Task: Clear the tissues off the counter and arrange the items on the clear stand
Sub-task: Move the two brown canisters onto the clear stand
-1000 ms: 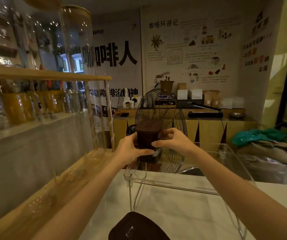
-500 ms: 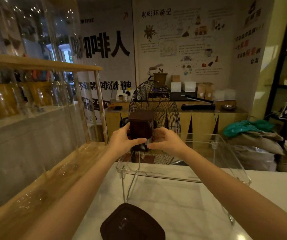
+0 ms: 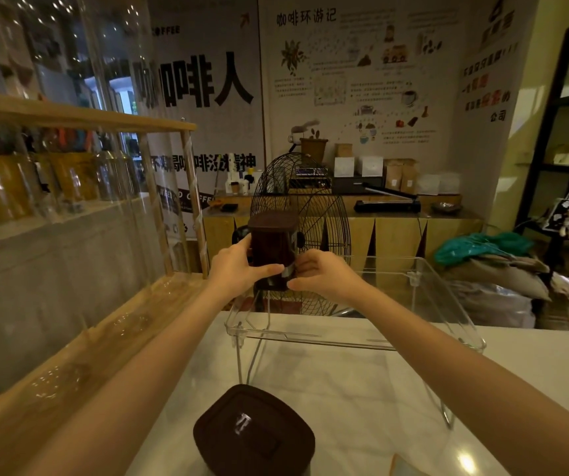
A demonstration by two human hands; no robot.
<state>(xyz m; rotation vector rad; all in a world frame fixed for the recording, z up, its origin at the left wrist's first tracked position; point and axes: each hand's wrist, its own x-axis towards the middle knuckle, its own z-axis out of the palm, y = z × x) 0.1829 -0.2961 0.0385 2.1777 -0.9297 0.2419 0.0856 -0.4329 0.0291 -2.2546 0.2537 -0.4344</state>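
A dark brown square canister (image 3: pixel 271 247) with a lid stands upright at the back left corner of the clear stand (image 3: pixel 448 316). My left hand (image 3: pixel 238 266) grips its left side and my right hand (image 3: pixel 321 273) presses its right side near a small silver label. A second dark brown canister (image 3: pixel 254 432) sits on the white counter (image 3: pixel 362 389) close to me, seen from above. No tissues show in this view.
A wooden ledge (image 3: pixel 80 355) with a glass partition and jars runs along the left. Behind the stand a black wire fan (image 3: pixel 314 214) stands on the floor. A pale card corner (image 3: pixel 401 467) lies at the counter's near edge. Sacks (image 3: pixel 496 269) lie at the right.
The view has shifted slightly. Both hands stay on the canister at the stand's back left corner, with my right fingers now lower by its label.
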